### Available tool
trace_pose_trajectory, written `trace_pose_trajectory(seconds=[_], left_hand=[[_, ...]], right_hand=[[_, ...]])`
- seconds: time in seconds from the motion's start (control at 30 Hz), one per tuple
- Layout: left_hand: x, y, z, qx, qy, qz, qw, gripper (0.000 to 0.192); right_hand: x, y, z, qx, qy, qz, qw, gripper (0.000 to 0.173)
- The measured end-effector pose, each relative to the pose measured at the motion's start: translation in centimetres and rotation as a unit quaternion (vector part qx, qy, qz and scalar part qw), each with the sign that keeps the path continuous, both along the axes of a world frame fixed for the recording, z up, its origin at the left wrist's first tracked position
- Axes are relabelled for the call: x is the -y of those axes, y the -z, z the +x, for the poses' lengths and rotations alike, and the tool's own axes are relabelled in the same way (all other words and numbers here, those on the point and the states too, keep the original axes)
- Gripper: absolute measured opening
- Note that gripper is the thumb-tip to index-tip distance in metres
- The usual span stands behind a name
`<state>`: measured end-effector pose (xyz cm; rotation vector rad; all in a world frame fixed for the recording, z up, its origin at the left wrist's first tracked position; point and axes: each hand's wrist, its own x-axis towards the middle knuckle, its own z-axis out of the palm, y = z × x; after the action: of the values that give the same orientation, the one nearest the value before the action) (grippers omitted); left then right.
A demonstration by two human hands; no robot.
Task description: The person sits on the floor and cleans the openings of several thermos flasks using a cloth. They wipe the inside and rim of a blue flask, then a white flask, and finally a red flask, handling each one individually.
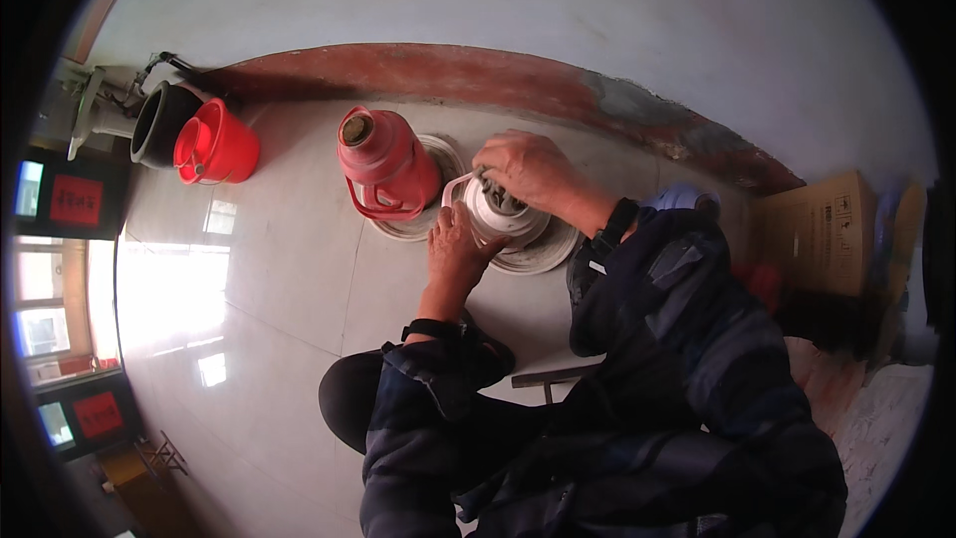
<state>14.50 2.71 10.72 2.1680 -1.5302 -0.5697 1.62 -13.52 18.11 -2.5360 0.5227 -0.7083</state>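
A pale vacuum flask (519,223) stands upright in front of me on a round, ridged base (556,250). My left hand (459,248) grips its near left side by the handle (452,187), with the thumb over the body. Bunched at the flask's mouth is a grey cloth (502,198), pinched by my right hand (526,168). The cloth and fingers hide the mouth. To the left, apart from both hands, a red vacuum flask (396,161) with a cork-like stopper (356,130) stands on another round base (448,157).
A red bucket (231,146) and a dark pot (155,123) stand at the far left. The wall with its worn red lower band (418,71) runs behind the flasks. A cardboard box (814,232) is at the right. Part of a stool (556,377) shows between my legs.
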Motion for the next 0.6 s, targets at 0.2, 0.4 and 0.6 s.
trace_pose_trajectory(seconds=[0.2, 0.4, 0.6], left_hand=[[0.1, 0.1, -0.1, -0.038, -0.017, -0.032, 0.999, 0.095], [-0.1, 0.8, -0.3, -0.055, -0.047, -0.038, 0.997, 0.1], [-0.1, 0.6, -0.4, -0.024, -0.052, -0.023, 0.998, 0.108]], right_hand=[[5.3, 4.5, -2.0, -0.062, 0.201, 0.122, 0.97, 0.023], [6.4, 6.8, -1.1, -0.17, 0.173, 0.247, 0.938, 0.025], [5.0, 2.8, 1.9, -0.202, 0.049, 0.2, 0.958, 0.025]])
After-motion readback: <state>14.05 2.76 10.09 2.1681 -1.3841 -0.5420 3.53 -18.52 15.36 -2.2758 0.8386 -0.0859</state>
